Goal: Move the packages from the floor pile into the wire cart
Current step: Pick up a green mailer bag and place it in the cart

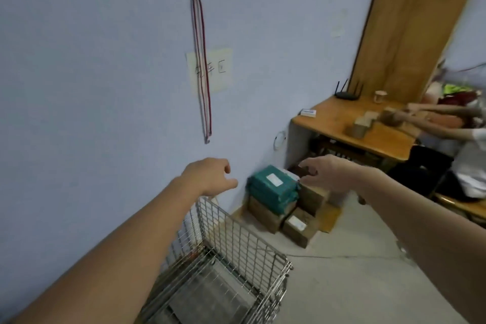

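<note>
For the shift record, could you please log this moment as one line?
stage: reaching | left hand: empty, above wire cart | right hand: empty, over green package | pile: on floor

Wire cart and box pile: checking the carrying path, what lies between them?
Head view: only bare concrete floor between wire cart and pile; a thin crack crosses it.

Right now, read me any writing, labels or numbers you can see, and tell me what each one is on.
Nothing reads clearly.
Paper sign on the wall: handwritten characters, too blurred to read.
Teal package: white label, print too small.
Small brown box: white label, unreadable.
Small white box on the desk: blue marking, blurred.
</note>
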